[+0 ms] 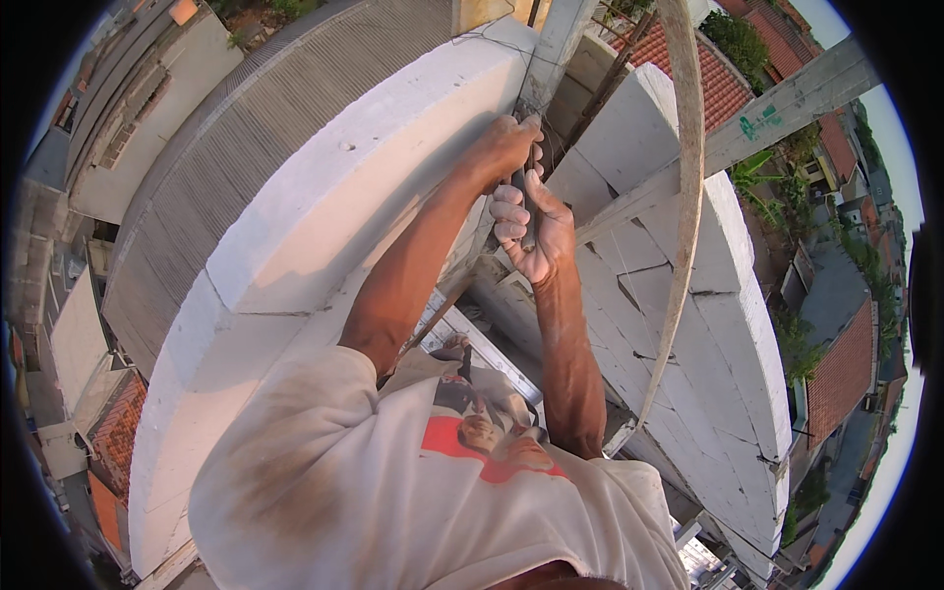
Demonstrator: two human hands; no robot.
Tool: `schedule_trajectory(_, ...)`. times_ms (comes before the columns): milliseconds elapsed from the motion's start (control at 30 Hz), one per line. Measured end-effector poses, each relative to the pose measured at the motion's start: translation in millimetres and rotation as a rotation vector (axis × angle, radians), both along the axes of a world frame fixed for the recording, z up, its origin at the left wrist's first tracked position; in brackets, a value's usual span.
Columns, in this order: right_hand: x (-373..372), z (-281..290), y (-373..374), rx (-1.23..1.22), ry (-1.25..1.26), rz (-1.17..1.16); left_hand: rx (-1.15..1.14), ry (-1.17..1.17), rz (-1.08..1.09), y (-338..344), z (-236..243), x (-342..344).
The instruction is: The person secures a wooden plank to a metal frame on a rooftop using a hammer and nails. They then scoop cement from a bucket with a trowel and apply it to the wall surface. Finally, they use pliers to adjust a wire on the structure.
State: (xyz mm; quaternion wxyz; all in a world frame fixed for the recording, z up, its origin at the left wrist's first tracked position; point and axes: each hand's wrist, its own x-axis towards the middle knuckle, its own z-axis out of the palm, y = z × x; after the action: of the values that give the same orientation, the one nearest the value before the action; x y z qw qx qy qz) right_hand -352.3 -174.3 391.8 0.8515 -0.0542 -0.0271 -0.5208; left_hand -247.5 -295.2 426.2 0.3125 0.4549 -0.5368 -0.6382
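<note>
Dark tool (524,211), narrow and handle-like, sits upright between the 2 hands, at the corner where 2 white block walls meet, beside a pale concrete column (554,49). Only a short stretch of it shows between the fingers, so its kind cannot be told.

From the head camera, the left hand (506,147) is the upper one: its fingers are curled over, pressed together at the top of the tool and against the edge of the top white block (334,206). Whether it grips the tool itself or the block corner is not clear. The right hand (536,231) lies just below, touching the left, palm turned up toward the camera, fingers wrapped closed around the tool. Both forearms rise from the lower middle of the picture, out of a dirty white T-shirt (393,492) with a red and grey print.

The left wall (197,374) runs from the lower left up to the corner, with the top block lying on it. The right wall (708,374), of stacked white blocks with visible joints, falls away to the lower right. A thin curved wooden strip (688,197) arcs down in front of the right wall, and a grey timber plank (787,103) crosses it toward the upper right. Beyond the left wall lies a corrugated grey roof (256,108); red tiled roofs (846,369) and green trees sit far below at the right.
</note>
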Motion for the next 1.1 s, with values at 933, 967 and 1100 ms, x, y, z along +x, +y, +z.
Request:
schedule_trajectory(933,-32.4,51.6,5.2,0.012,1.512,-0.062,0.264,0.821,0.077,13.5,-52.3,-24.1)
schedule_trajectory(967,-34.9,50.1,6.9,0.040,1.375,-0.037,0.254,0.846,0.083,15.3,-46.7,-19.8)
schedule_trajectory(1100,-28.5,28.7,19.0,-0.068,1.586,-0.128,0.144,0.722,0.032,18.2,-48.5,-4.2)
